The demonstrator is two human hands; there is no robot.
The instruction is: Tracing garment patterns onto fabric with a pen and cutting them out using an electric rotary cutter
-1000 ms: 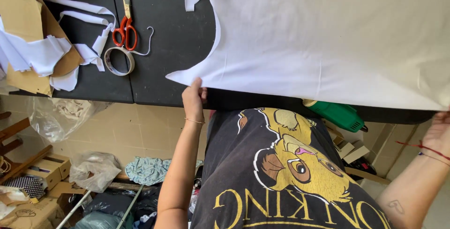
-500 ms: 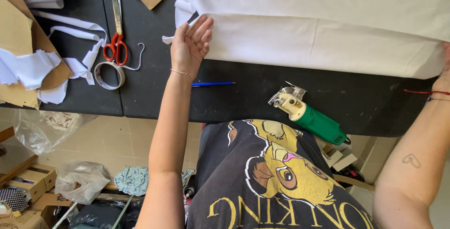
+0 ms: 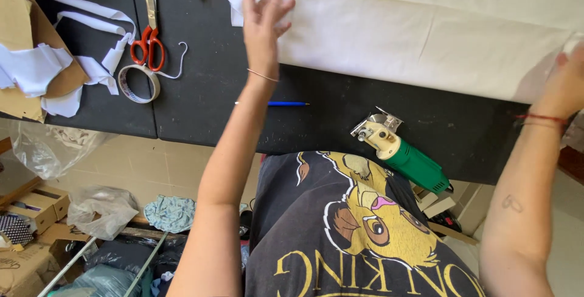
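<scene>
White cloth point(image 3: 438, 35) lies on the black counter point(image 3: 201, 90), long axis left to right. Left hand point(image 3: 263, 20) rests flat on it, fingers spread, grip open; right hand point(image 3: 566, 84) seemingly pinches its edge.

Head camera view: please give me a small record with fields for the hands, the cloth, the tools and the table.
left hand: left hand open, fingers spread, over the left edge of the cloth
right hand: right hand at the cloth's right edge, partly out of view; grip unclear
cloth: large white fabric sheet spread across the table
table: black work table
tools: green electric rotary cutter; blue pen; orange-handled scissors; roll of tape
scraps: white fabric strips on brown cardboard pieces
</scene>
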